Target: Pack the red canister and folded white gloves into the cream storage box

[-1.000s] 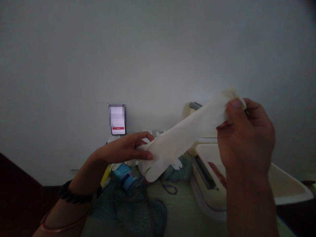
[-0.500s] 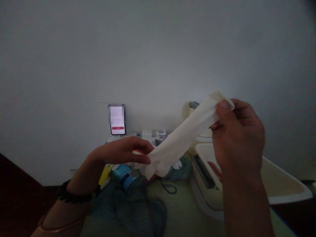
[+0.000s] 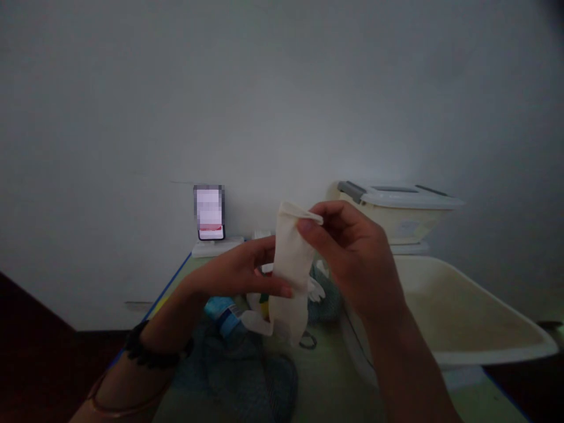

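A thin white disposable glove (image 3: 291, 258) hangs upright between my hands, its cuff at the top and its limp fingers at the bottom, one sticking out to the left. My right hand (image 3: 352, 252) pinches the cuff between thumb and fingertips. Lower down, my left hand (image 3: 244, 270) holds the glove's body, thumb in front and fingers hidden behind it. Below my left hand lies a blue package or bottle (image 3: 222, 314); I cannot make out which.
A lit phone (image 3: 210, 214) stands against the wall. To the right are an open cream bin (image 3: 476, 317) and a lidded box (image 3: 396, 217). A dark mesh cloth (image 3: 238, 382) lies on the green table (image 3: 321, 388). Small items behind the glove are partly hidden.
My right hand has moved left and down with the cuff, close to my left hand. The glove, stretched slantwise before, now hangs nearly upright and looser.
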Available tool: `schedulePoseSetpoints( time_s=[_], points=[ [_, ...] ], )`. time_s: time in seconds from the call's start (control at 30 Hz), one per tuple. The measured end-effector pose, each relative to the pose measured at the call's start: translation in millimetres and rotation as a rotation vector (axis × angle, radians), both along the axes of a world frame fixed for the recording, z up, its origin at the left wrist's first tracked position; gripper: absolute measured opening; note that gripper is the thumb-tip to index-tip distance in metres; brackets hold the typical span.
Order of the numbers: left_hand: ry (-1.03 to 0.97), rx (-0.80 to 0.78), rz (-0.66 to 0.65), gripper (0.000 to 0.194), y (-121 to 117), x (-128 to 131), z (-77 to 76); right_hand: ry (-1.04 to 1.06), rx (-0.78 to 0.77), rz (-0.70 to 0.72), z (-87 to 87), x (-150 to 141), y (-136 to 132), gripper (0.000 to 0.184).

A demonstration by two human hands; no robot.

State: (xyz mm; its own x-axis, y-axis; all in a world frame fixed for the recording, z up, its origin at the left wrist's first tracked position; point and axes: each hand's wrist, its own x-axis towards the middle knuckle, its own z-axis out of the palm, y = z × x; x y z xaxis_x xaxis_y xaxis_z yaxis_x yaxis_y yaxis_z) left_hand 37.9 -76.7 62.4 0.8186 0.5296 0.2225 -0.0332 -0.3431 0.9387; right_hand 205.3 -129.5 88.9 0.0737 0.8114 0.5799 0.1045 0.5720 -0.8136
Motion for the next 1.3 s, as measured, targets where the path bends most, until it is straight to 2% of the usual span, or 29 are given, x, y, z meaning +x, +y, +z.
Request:
schedulePoseSetpoints(
  time_s=[0.23, 0.4, 0.6, 0.73, 0.83, 0.97, 1.03, 1.07, 1.13, 1.2, 1.3],
  points=[
    [-0.079, -0.135, 0.104, 0.018, -7.7, 9.5, 0.5, -0.059, 0.057, -0.082, -1.2, 0.7, 0.3, 0.012],
    [-0.049, -0.164, 0.075, 0.009, -11.3, 10.4, 3.2, -0.047, 0.065, -0.091, -1.4, 1.0, 2.2, 0.012],
    [0.001, -0.161, 0.012, 0.015, -10.1, 5.5, 4.3, -0.055, 0.050, -0.072, -1.4, -0.4, 3.1, 0.014],
    [-0.093, -0.131, 0.002, 0.021, -7.6, 3.7, 3.2, -0.061, 0.019, -0.063, -1.5, 1.0, 1.9, 0.015],
    [-0.196, -0.026, 0.140, 0.028, -6.3, 2.2, 7.8, -0.154, -0.012, -0.016, -0.7, 2.4, 0.0, 0.013],
    [-0.367, 0.229, 0.600, 0.022, -11.0, -1.7, 21.2, -0.256, 0.012, -0.081, -0.4, -0.3, -1.9, 0.010],
    [-0.356, 0.337, 0.741, 0.021, -17.6, -4.2, 28.2, -0.220, 0.026, -0.152, -1.0, -3.1, -1.8, 0.011],
    [-0.312, 0.374, 0.748, 0.020, -21.6, -5.3, 31.3, -0.196, 0.024, -0.164, -1.4, -4.3, -1.6, 0.012],
    [-0.184, 0.402, 0.680, 0.016, -29.5, -6.7, 35.9, -0.156, 0.000, -0.112, -2.0, -5.5, -1.5, 0.015],
    [-0.111, 0.406, 0.616, 0.016, -35.1, -7.0, 38.3, -0.130, -0.017, 0.023, -2.0, -4.7, -2.4, 0.017],
    [-0.163, 0.384, 0.623, 0.015, -37.1, -6.9, 38.2, -0.135, 0.004, 0.209, -1.0, -1.6, -5.0, 0.023]
  ],
)
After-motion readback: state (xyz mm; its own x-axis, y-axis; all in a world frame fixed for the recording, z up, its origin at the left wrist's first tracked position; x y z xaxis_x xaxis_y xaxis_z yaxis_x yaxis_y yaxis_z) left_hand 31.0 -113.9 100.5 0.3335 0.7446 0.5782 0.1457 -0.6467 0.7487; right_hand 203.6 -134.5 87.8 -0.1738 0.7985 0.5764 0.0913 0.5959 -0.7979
